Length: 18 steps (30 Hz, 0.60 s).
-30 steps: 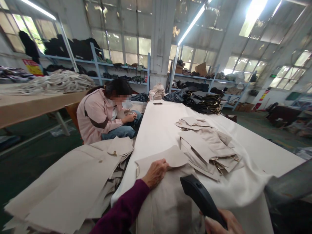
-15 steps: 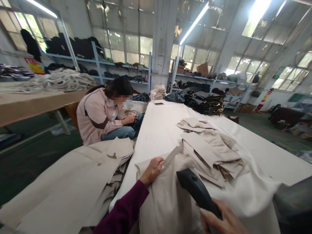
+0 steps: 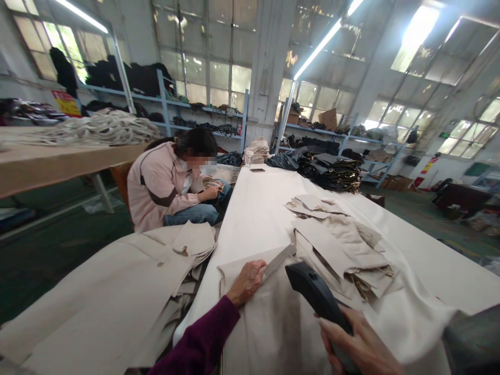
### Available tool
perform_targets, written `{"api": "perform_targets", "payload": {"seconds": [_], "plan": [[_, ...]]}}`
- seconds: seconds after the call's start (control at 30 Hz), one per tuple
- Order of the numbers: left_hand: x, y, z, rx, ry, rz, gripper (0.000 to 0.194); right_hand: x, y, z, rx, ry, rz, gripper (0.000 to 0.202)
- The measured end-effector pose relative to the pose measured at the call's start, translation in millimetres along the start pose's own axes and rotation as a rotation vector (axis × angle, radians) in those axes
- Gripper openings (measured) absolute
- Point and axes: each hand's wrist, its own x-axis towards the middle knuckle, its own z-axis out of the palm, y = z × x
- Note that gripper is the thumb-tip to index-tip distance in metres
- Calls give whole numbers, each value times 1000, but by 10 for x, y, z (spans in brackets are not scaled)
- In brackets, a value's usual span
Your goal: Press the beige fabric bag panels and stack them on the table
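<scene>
Seeing the fabric panel (image 3: 273,333) lying on the near end of the worktop (image 3: 253,208), left grip (image 3: 249,283) at its far edge, handheld tool (image 3: 314,286) in the right grip (image 3: 355,338) above it. Finding the loose pile (image 3: 339,239) just beyond, to the right, then the tall stack (image 3: 332,172) further back, phone (image 3: 257,170) left of that. Spotting the other pile (image 3: 97,297) left of the worktop, co-worker (image 3: 167,187) sitting behind it, heaped strips (image 3: 101,127) on a second worktop (image 3: 78,161) farther left, shelves (image 3: 164,104) behind.

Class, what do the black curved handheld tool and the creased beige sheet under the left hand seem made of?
Black curved handheld tool: probably satin-matte plastic; smooth moulded shape, faint sheen.
Creased beige sheet: matte fabric or imitation leather; supple folds show, weave is unreadable.
</scene>
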Motion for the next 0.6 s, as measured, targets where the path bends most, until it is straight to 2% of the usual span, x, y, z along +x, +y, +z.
{"api": "perform_targets", "payload": {"seconds": [0.07,0.23,0.4,0.5,0.6], "plan": [[-16,-2,0,11,15,11,26,197,-53,64,30,-36,-5,35],[-25,-39,25,51,-5,13,30,499,-93,128,24,1,-22,33],[-42,-3,10,92,56,-18,28,519,-124,122,-11,15,-8,32],[-43,25,-2,108,65,-33,26,463,-123,97,-5,-20,-9,32],[-36,12,9,114,67,-32,27,470,-119,94,-9,-2,26,32]]}}
